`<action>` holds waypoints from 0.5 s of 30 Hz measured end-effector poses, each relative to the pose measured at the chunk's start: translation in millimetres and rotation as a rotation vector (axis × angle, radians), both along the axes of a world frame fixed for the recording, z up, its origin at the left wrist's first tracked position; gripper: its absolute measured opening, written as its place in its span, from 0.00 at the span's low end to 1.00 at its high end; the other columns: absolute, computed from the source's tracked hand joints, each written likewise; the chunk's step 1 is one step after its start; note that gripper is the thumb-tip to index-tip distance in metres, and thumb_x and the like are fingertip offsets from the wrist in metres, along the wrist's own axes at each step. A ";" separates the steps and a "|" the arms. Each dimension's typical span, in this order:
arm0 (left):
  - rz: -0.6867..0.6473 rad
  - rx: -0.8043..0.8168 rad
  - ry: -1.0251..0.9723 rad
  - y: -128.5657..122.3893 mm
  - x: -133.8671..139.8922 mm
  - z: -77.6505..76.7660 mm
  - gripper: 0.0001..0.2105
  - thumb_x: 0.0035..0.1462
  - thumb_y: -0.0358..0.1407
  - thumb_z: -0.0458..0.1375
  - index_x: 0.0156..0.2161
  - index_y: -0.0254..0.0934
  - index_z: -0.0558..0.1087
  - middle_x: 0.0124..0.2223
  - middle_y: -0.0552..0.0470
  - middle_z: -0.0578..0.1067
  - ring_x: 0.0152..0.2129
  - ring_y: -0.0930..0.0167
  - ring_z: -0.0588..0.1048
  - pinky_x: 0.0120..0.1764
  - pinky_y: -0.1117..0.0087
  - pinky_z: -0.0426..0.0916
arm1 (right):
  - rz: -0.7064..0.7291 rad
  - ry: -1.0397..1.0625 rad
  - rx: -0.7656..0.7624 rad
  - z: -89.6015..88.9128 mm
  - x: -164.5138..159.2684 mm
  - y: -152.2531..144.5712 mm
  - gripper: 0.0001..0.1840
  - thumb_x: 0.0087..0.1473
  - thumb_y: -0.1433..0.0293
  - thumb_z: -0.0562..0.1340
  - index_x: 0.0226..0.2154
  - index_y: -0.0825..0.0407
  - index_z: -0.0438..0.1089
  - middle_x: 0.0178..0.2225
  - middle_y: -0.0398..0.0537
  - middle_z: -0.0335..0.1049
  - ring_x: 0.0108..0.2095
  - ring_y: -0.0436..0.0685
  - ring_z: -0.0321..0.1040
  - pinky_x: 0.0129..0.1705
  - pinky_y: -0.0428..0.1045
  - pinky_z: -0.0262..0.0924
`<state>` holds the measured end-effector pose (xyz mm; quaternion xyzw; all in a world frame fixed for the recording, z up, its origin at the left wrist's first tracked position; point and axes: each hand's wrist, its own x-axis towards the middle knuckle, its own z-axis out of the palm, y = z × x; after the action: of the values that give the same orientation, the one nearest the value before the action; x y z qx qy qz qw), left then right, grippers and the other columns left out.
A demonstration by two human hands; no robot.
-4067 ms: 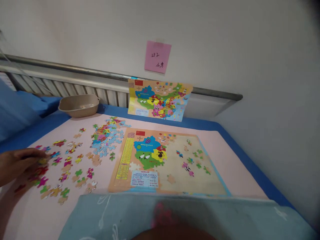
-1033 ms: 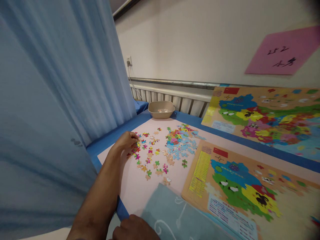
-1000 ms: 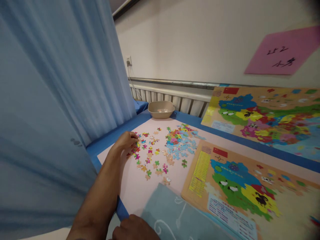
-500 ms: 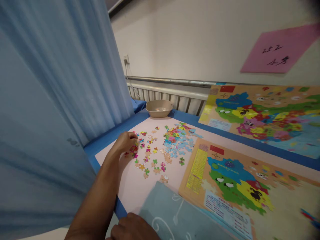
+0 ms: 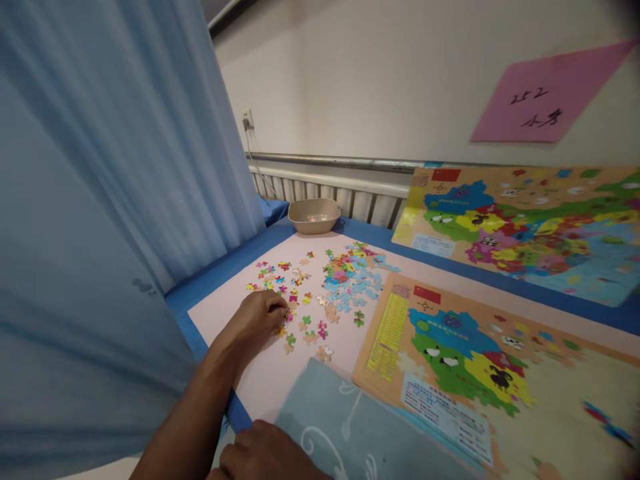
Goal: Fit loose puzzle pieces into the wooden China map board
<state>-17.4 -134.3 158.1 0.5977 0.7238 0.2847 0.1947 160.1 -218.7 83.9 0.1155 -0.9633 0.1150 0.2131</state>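
Observation:
My left hand [image 5: 260, 313] is stretched over the left side of a pink sheet [image 5: 215, 313]. Its fingers are pinched together, with the tips down among scattered jigsaw pieces [image 5: 323, 330]. What the fingertips hold, if anything, is hidden. At the bottom edge my right hand [image 5: 267, 453] is curled closed beside a grey-blue patterned cloth [image 5: 340, 413], with no object seen in it. Farther back lies a dense heap of light-blue and multicoloured jigsaw pieces [image 5: 350, 277]. To the right is a partly filled map puzzle board [image 5: 445, 360], with its left side assembled.
A beige basin [image 5: 314, 220] with a few pieces inside stands at the table's back edge. A complete map picture [image 5: 520, 233] leans along the wall. A blue curtain [image 5: 125, 167] hangs on the left, and a radiator [image 5: 357, 203] runs behind the table.
My left hand has moved right and nearer to me, uncovering colourful pieces at the left. My right hand stays at the bottom edge. The view has shifted slightly.

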 end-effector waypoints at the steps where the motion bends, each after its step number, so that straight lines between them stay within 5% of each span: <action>1: -0.008 0.000 0.011 0.2 -0.4 0.7 0.09 0.56 0.32 0.57 0.34 0.39 0.81 0.33 0.50 0.81 0.31 0.67 0.77 0.36 0.69 0.66 | 0.001 -0.001 0.025 3.8 1.5 -0.3 0.13 0.65 0.63 0.66 0.30 0.50 0.69 0.25 0.40 0.72 0.23 0.53 0.64 0.24 0.48 0.56; 5: -0.038 -0.017 0.050 0.6 -1.9 0.7 0.09 0.55 0.33 0.58 0.36 0.40 0.82 0.38 0.49 0.82 0.35 0.66 0.78 0.39 0.67 0.66 | -0.034 -0.015 0.082 11.0 5.8 -2.4 0.12 0.60 0.63 0.71 0.33 0.49 0.69 0.27 0.39 0.74 0.25 0.55 0.66 0.22 0.49 0.55; 15: 0.003 -0.013 0.111 2.4 -1.1 -7.3 0.06 0.53 0.36 0.62 0.36 0.41 0.80 0.37 0.50 0.80 0.35 0.65 0.76 0.38 0.66 0.64 | 0.054 -0.075 0.072 24.1 13.6 5.7 0.11 0.67 0.63 0.66 0.35 0.51 0.70 0.27 0.40 0.73 0.27 0.53 0.68 0.26 0.47 0.59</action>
<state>-18.5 -131.8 150.8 0.6101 0.7363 0.2467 0.1575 173.7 -213.0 108.0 0.1449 -0.9707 0.0902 0.1692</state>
